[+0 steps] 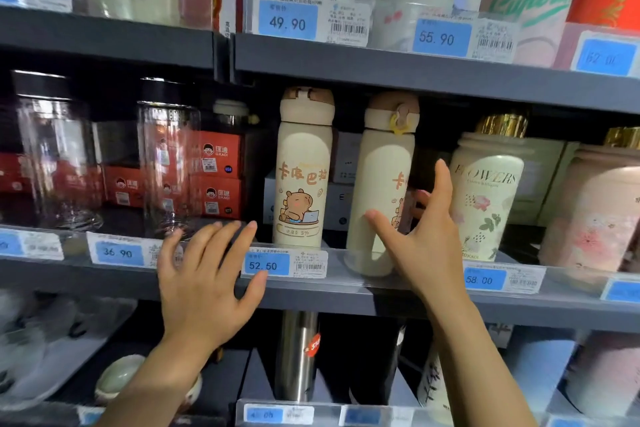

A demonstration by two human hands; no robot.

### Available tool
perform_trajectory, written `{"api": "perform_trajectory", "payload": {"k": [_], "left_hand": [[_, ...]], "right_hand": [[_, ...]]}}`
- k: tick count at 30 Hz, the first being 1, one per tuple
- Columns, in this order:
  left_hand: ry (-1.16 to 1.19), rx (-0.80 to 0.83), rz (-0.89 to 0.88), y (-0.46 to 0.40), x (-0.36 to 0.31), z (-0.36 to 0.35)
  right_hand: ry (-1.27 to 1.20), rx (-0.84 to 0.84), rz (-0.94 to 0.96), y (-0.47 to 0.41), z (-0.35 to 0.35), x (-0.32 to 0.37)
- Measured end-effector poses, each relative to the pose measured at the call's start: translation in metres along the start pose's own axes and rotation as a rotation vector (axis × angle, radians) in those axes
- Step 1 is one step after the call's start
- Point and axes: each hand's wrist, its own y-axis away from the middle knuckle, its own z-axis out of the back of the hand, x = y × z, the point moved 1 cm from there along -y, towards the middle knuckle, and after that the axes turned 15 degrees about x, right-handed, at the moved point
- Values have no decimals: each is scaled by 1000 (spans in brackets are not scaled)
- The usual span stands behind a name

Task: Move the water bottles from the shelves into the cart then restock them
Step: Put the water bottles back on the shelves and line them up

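Two cream water bottles with a cartoon capybara stand on the middle shelf (346, 298). The left bottle (303, 170) stands upright and free. My right hand (420, 239) is spread wide around the right bottle (381, 184), thumb in front of its lower body and fingers reaching past its right side; no closed grip shows. My left hand (204, 277) hovers with straight, spread fingers in front of the shelf edge, left of the 52.50 price tag (284, 263), holding nothing.
A white floral bottle with a gold cap (485, 191) and a pink one (595, 211) stand to the right. Clear glass bottles (166, 163) and red boxes (214, 173) sit to the left. More bottles fill the shelves above and below.
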Motion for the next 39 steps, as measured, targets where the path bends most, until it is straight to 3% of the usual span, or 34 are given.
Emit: {"api": "perform_trajectory", "payload": {"k": [3,6,20,24,29,39], "left_hand": [[-10,7,0,-1,0,0],[-15,6,0,0,1,0],[-20,20,-2,0,0,2],[-16,23,-1,0,0,2],[-11,28,11,0,0,1],[-11,34,2,1,1,1]], "right_hand": [[-141,100,-61,-10,4,3],[-109,107,-88,-12,0,4],[312,-350,-17,4,-39,9],[301,-280,-58,6,-36,9],[126,-108,27,10,-28,3],[174,-184,60,10,-34,-4]]}}
